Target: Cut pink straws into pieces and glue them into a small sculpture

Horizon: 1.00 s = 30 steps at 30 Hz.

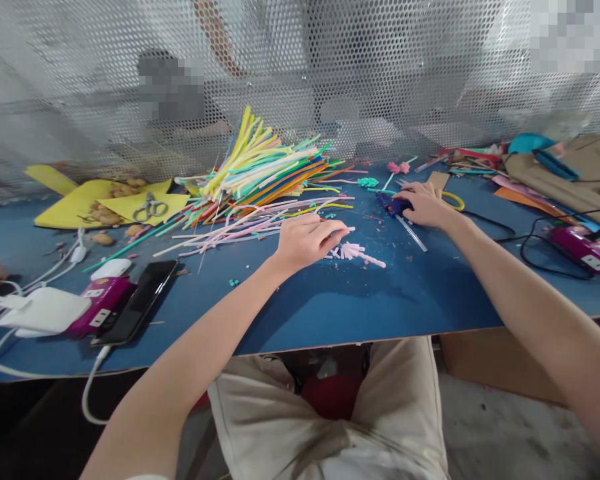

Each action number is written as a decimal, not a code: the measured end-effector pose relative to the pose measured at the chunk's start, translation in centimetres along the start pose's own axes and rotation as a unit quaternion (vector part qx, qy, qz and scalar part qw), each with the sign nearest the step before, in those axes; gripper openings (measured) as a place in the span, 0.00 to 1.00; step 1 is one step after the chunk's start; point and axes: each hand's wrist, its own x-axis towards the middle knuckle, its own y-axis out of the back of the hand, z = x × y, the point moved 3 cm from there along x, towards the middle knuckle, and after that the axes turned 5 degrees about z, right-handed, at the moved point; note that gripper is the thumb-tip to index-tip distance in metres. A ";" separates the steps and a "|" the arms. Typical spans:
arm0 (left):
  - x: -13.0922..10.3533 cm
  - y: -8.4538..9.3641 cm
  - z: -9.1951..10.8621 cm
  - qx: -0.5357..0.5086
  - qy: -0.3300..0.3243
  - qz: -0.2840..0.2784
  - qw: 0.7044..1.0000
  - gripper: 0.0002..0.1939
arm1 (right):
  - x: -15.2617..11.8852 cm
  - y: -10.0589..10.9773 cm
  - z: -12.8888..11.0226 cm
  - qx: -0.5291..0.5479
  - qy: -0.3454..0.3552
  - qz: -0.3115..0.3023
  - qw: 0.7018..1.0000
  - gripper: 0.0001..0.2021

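My left hand (313, 241) is closed in a pinch over the blue table, a small light pink tip showing at its fingertips. Just below and right of it lie short pale pink fuzzy pieces (353, 251) in a cluster. My right hand (423, 203) rests on a dark blue glue gun (391, 204), its fingers around the back part. A clear glue stick (411, 233) lies beside the gun, pointing toward me. Behind the hands are a green fuzzy piece (368, 182) and a pink fuzzy flower (399, 167) on a stem.
A large pile of coloured pipe cleaners (270, 173) lies behind my left hand. Scissors (150, 208) rest on yellow sheets. Nearer left are a phone (140, 303), a purple power strip (103, 303) and white cables. Another purple strip (587, 250) with black cords lies right.
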 end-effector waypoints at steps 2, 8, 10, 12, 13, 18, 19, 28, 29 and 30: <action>-0.1 0.0 -0.1 -0.013 0.008 -0.003 1.000 0.09 | 0.2 0.0 -0.4 -0.002 0.008 -0.003 1.000 0.25; -0.6 -0.3 -0.6 -0.026 0.033 -0.005 0.999 0.11 | 0.6 1.5 -0.5 0.051 0.054 0.042 0.996 0.26; -0.5 -0.3 -0.6 -0.019 0.027 0.004 0.999 0.10 | 0.6 2.7 -0.4 0.101 0.050 0.104 0.988 0.26; -0.4 -0.1 -0.5 -0.021 0.018 0.036 0.999 0.08 | 0.4 3.8 -0.8 0.170 0.041 0.149 0.973 0.22; -0.4 0.1 -0.5 -0.024 0.014 0.058 0.998 0.07 | 0.2 4.3 -1.2 0.218 0.035 0.156 0.963 0.19; -0.4 0.2 -0.4 -0.011 0.045 0.094 0.994 0.08 | -1.1 5.4 -5.1 0.483 0.015 0.085 0.871 0.20; -0.4 0.2 -0.5 0.000 0.063 0.088 0.994 0.09 | -1.4 5.4 -6.0 0.523 0.020 0.076 0.848 0.23; -0.7 -0.4 -0.8 0.006 0.104 0.048 0.993 0.11 | -3.3 4.3 -10.3 0.590 0.042 -0.007 0.806 0.28; -0.7 -0.4 -0.7 0.004 0.104 0.041 0.994 0.10 | -3.3 4.3 -10.4 0.589 0.046 -0.006 0.807 0.29; -0.6 -0.5 -0.6 0.004 0.106 0.034 0.994 0.10 | -3.3 4.3 -10.5 0.587 0.048 -0.007 0.808 0.29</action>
